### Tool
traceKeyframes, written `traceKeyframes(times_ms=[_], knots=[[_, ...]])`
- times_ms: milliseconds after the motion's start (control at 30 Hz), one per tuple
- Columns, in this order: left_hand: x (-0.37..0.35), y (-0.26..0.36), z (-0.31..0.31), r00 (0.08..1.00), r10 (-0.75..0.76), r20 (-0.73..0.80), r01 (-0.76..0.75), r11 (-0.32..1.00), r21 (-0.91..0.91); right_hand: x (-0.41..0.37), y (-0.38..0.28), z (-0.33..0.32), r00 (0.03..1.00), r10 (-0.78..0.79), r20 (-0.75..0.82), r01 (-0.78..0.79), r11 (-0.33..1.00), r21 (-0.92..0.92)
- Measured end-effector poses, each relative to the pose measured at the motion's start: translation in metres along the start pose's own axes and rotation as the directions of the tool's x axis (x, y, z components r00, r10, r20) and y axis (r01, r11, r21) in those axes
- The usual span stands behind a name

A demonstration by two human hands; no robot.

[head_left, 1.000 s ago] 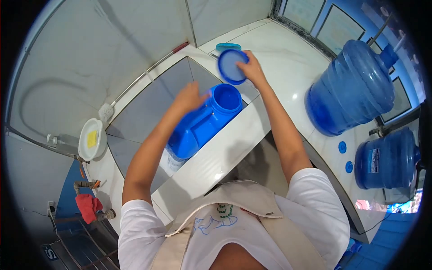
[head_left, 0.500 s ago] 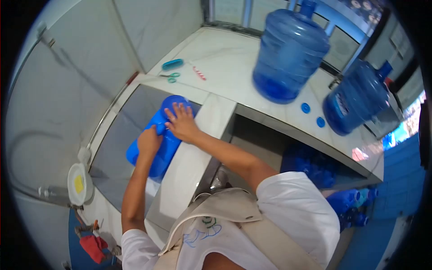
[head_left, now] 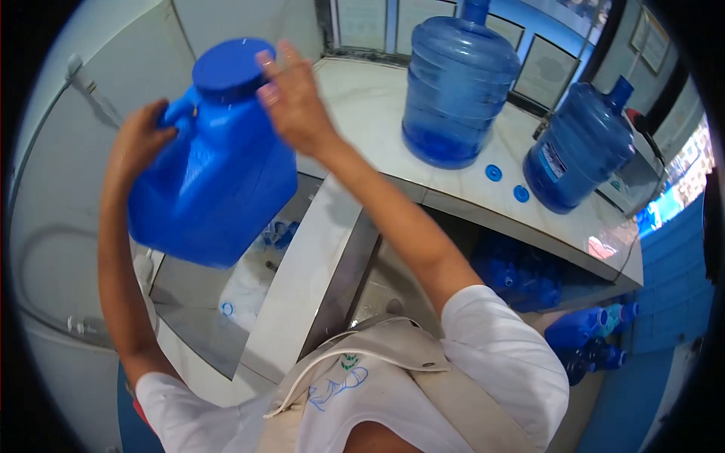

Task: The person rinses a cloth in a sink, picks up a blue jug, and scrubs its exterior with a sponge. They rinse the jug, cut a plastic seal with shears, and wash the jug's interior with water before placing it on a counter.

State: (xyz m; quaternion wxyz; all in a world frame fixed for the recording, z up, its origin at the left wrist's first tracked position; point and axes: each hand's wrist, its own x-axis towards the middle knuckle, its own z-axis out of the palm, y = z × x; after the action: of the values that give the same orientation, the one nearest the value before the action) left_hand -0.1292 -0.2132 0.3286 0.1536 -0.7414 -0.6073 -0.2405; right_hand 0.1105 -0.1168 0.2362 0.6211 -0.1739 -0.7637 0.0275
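Note:
A large blue plastic jug [head_left: 215,185] with a wide round blue lid [head_left: 230,64] is held up, tilted, above the tiled basin [head_left: 192,291]. My left hand [head_left: 140,143] is closed round the handle near the jug's top. On the other side, my right hand [head_left: 298,109] has its fingers stretched out and apart, with the fingertips at the lid's edge. Under the jug in the basin lie a clear plastic container [head_left: 245,291] and some small blue and clear pieces that are too small to name.
Two big translucent blue water bottles, a nearer-left one [head_left: 459,94] and a right one [head_left: 578,151], stand on the tiled counter [head_left: 362,94]. Two blue caps lie beside them, one being this cap [head_left: 493,173]. Blue containers [head_left: 521,275] sit under the counter; bottles [head_left: 578,328] stand lower right.
The blue jug has come up out of the basin, towards me and to the left. My left hand has risen with its handle; my right hand has moved from the lid's top to its edge.

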Motion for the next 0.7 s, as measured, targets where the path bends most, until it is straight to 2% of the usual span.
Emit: traceKeyframes(times_ms=[33, 67, 100, 133, 167, 200, 267, 333, 400, 467, 500, 533, 600, 667, 700], knots=[[0.013, -0.002, -0.008, 0.998, 0.056, -0.029, -0.055, 0.998, 0.039, -0.004, 0.006, -0.015, 0.985, 0.173, 0.015, -0.173, 0.964, 0.201], [0.026, -0.003, -0.014, 0.992, 0.117, -0.056, -0.113, 0.991, 0.077, -0.008, 0.015, -0.031, 0.940, 0.335, 0.066, -0.333, 0.861, 0.384], [0.038, 0.001, -0.023, 0.993, 0.106, -0.057, -0.101, 0.991, 0.087, -0.017, 0.034, -0.044, 0.950, 0.309, 0.056, -0.313, 0.916, 0.253], [0.052, 0.010, -0.032, 0.998, 0.035, 0.046, -0.037, 0.998, 0.052, -0.031, 0.057, -0.055, 0.959, 0.280, 0.047, -0.283, 0.952, 0.118], [0.065, 0.018, -0.035, 0.987, -0.032, 0.156, 0.029, 0.999, 0.023, -0.048, 0.076, -0.066, 0.936, 0.341, 0.082, -0.348, 0.931, 0.106], [0.077, 0.026, -0.033, 0.986, -0.039, 0.160, 0.034, 0.999, 0.032, -0.068, 0.093, -0.077, 0.908, 0.402, 0.116, -0.413, 0.907, 0.089], [0.107, 0.042, -0.026, 0.954, -0.196, 0.228, 0.197, 0.980, 0.019, -0.109, 0.127, -0.093, 0.868, 0.457, 0.195, -0.473, 0.880, 0.039], [0.142, 0.052, -0.005, 0.958, -0.185, 0.220, 0.199, 0.979, -0.042, -0.136, 0.128, -0.112, 0.743, 0.580, 0.333, -0.634, 0.769, 0.075], [0.182, 0.058, 0.025, 0.971, -0.183, 0.155, 0.202, 0.972, -0.116, -0.171, 0.141, -0.119, 0.739, 0.554, 0.384, -0.602, 0.798, 0.006], [0.231, 0.056, 0.059, 0.952, -0.245, 0.185, 0.274, 0.950, -0.148, -0.195, 0.143, -0.134, 0.743, 0.478, 0.469, -0.551, 0.834, 0.022], [0.257, 0.058, 0.077, 0.957, -0.226, 0.182, 0.259, 0.947, -0.188, -0.206, 0.145, -0.141, 0.714, 0.463, 0.525, -0.553, 0.833, 0.018], [0.281, 0.060, 0.095, 0.962, -0.206, 0.178, 0.244, 0.942, -0.229, -0.217, 0.148, -0.149, 0.681, 0.448, 0.580, -0.556, 0.831, 0.011], [0.333, 0.066, 0.134, 0.954, -0.213, 0.209, 0.263, 0.932, -0.250, -0.230, 0.146, -0.169, 0.558, 0.503, 0.660, -0.686, 0.727, 0.026], [0.364, 0.105, 0.158, 0.950, -0.231, 0.210, 0.262, 0.956, -0.133, -0.240, 0.150, -0.192, 0.378, 0.546, 0.748, -0.762, 0.642, -0.084], [0.379, 0.113, 0.174, 0.950, -0.221, 0.221, 0.252, 0.960, -0.120, -0.243, 0.154, -0.208, 0.380, 0.557, 0.739, -0.760, 0.643, -0.093]])
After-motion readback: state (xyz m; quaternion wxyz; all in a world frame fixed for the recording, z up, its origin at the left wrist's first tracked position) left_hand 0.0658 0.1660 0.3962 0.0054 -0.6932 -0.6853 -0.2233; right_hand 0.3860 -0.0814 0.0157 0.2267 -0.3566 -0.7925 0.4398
